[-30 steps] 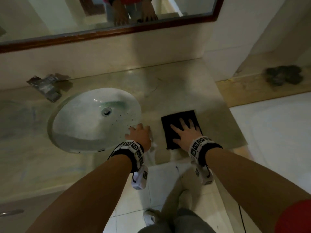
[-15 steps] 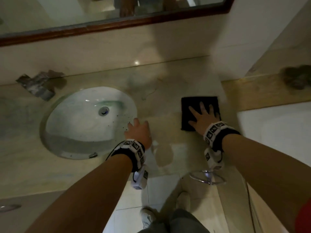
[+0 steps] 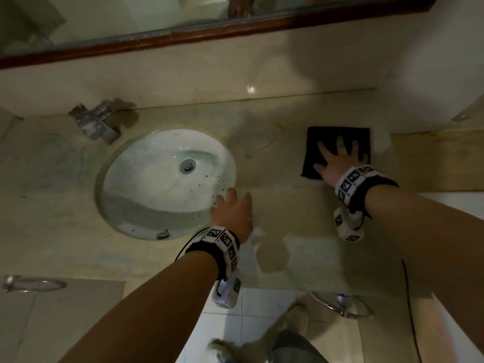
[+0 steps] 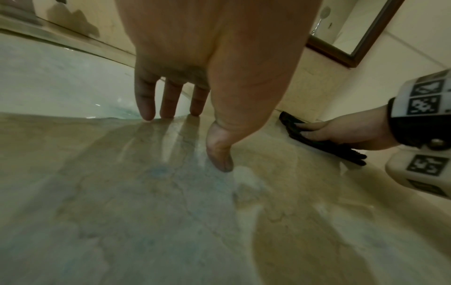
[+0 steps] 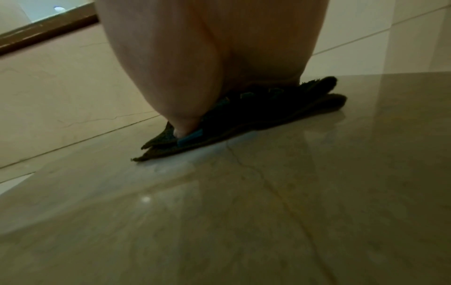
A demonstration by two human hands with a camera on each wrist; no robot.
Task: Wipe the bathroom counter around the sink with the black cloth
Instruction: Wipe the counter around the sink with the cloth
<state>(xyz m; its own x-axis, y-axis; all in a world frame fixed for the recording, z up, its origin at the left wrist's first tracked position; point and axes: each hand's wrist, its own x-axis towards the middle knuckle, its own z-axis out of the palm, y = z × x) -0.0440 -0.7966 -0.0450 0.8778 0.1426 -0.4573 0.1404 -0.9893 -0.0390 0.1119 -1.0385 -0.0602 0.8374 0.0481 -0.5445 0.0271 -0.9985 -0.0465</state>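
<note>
The folded black cloth (image 3: 322, 142) lies flat on the beige marble counter (image 3: 275, 163), far right of the sink and close to the back wall. My right hand (image 3: 337, 161) presses on it with fingers spread and straight; the right wrist view shows the palm on the cloth (image 5: 268, 110). My left hand (image 3: 231, 213) rests open on the counter at the sink's right rim, fingertips (image 4: 146, 113) touching the stone. The left wrist view also shows the cloth (image 4: 324, 146) under the right hand (image 4: 341, 133). The white oval sink (image 3: 162, 184) sits left of centre.
A grey broken fitting (image 3: 95, 124) stands behind the sink at the back left. A wood-framed mirror (image 3: 209, 30) runs along the wall. The counter ends at a side wall (image 3: 432, 74) on the right. A metal towel ring (image 3: 343, 305) hangs below the front edge.
My right hand has slid the cloth away from the front edge, toward the back wall and to the right. The left hand has stayed at the sink's rim.
</note>
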